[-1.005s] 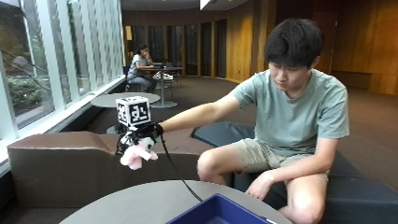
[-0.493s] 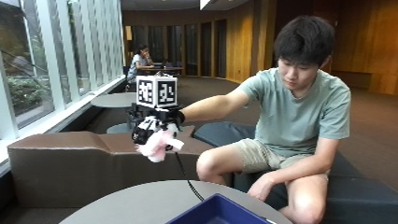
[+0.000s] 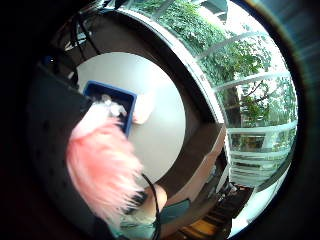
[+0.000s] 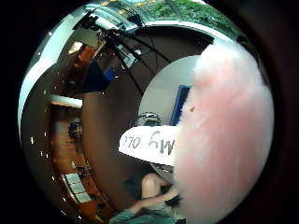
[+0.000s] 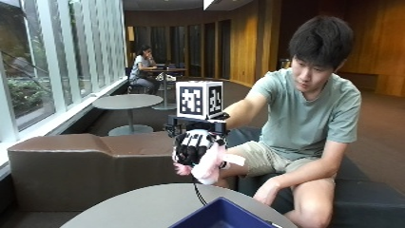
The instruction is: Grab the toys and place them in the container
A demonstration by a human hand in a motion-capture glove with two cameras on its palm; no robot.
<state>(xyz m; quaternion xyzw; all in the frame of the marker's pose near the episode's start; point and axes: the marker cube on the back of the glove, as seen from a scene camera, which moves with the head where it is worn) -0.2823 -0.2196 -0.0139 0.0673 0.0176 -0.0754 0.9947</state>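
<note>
My gloved right hand point(image 5: 192, 147) grips a pink fluffy toy point(image 5: 208, 166) and holds it in the air above the round grey table point(image 5: 133, 207). The blue container point(image 5: 218, 216) stands on the table's near side, below and a little to the right of the hand. The pink fur point(image 3: 102, 167) fills much of the little finger side palm view, with the blue container point(image 3: 119, 101) on the round table point(image 3: 155, 125) seen below it. In the thumb side palm view the same toy point(image 4: 224, 135) and its white tag point(image 4: 148, 142) cover most of the container point(image 4: 180, 109).
A brown bench point(image 5: 82, 161) runs behind the table by the windows. The person sits on a dark seat point(image 5: 373, 199) to the right, bare left hand point(image 5: 265, 192) resting near a knee. A pale pink thing point(image 3: 142, 109) lies on the table beside the container.
My hand has carried the pink toy from over the brown bench to the right, toward the table and the blue container.
</note>
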